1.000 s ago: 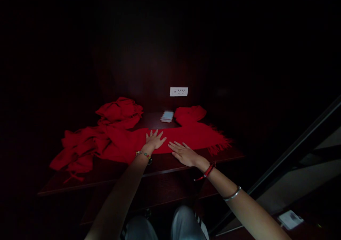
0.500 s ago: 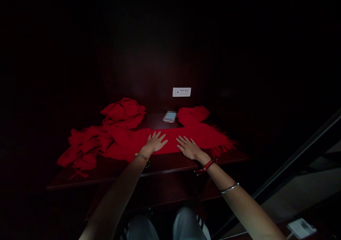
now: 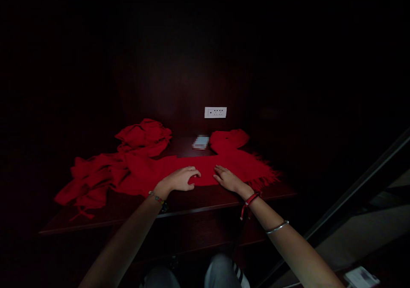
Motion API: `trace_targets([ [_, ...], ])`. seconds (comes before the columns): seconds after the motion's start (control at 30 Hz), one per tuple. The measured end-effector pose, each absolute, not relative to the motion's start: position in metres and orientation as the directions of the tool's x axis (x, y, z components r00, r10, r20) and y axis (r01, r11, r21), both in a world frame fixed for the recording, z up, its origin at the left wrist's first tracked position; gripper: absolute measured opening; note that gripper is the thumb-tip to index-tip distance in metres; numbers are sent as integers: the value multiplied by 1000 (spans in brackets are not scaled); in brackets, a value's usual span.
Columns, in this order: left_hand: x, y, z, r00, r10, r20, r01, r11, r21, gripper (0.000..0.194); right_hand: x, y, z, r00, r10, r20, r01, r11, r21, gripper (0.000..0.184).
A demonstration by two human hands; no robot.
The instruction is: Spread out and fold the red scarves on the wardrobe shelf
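1. One red fringed cloth [image 3: 205,170] lies lengthwise along the desk [image 3: 192,196], its middle stretch fairly flat in front of you; the fringe [image 3: 264,175] spreads out on the right
2. Your left hand [image 3: 182,179] has just changed: its fingers were spread flat on the cloth, and now they are bent, with a gap between thumb and forefinger. That takes the flat palm pressure off that side; you grip nothing that can be seen, though the curled fingertips are partly hidden
3. Your right hand [image 3: 229,180] is open, fingers extended and close together, resting on the cloth near the fringed end and gripping nothing
4. To your left the cloth runs into a crumpled heap [image 3: 92,177], with a bunched red bundle [image 3: 142,136] behind it; a looped red section [image 3: 229,138] lies at the back right
5. Further back, a pale blurred object [image 3: 201,142] sits on the desk, below the white socket panel [image 3: 215,112] on the wall
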State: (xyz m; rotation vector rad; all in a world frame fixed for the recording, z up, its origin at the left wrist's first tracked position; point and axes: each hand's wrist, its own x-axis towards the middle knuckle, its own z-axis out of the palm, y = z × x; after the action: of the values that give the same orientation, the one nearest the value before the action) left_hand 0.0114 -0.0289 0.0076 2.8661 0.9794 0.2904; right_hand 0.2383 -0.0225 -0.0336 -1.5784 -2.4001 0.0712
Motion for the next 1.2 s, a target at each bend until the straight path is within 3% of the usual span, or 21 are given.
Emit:
trace_targets([
  [0.17,8,-26,10,739,657,148,623,-751,219,57,244,-22,-43,-374,882,287,867,442,-230,49],
  [0.37,4,-6,0,632,735,247,585,-661,470,23,242,-38,-29,-410,778,476,716,598,-361,40],
  [0.57,1,0,-3,581,785,216,567,-581,584,17,243,-44,-27,-457,735,501,639,663,-390,33],
  [0.77,3,-5,0,608,755,247,587,-636,501,16,245,-35,-34,-419,753,508,678,631,-377,20],
  [0.93,7,-15,5,714,630,307,584,-777,236,33,246,-34,-35,-388,743,546,678,631,-377,18],
  [1.03,6,-15,6,699,636,326,634,-763,130,28,247,-32,-36,-370,736,567,689,627,-363,16],
  [1.2,2,-9,4,649,664,370,685,-722,94,27,244,-35,-32,-464,685,562,738,650,-183,20],
])
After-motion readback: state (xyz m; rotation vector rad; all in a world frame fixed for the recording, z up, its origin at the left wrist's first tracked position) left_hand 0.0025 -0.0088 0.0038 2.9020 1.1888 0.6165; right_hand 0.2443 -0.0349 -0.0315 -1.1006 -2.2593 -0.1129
